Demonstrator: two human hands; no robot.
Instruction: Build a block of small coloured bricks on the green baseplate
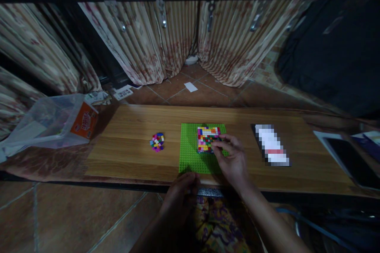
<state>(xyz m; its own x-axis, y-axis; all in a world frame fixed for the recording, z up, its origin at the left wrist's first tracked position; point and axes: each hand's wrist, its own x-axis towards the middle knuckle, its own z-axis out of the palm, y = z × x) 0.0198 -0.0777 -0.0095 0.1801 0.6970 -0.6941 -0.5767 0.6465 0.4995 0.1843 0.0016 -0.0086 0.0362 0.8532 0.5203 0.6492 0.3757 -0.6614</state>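
Observation:
A green studded baseplate (188, 156) lies on the wooden board, with a square block of multicoloured toy bricks (204, 137) built up on its far right part. My right hand (233, 162) reaches over the plate's right side. Its thumb and index finger are pinched together at the block's right side; whatever is between the fingertips is too small to make out. At the plate's near edge my left hand (181, 191) rests with curled fingers, the tips close to the green edge. Shadow hides most of these fingers. To the left sits a small pile of loose coloured bricks (157, 142).
Right of the plate lies a phone (271, 146) with a pixelated screen. A clear plastic bin (53, 122) with an orange label stands at the left. A dark flat device (353, 158) lies at the far right. Striped curtains (166, 47) hang behind the wooden board (124, 162).

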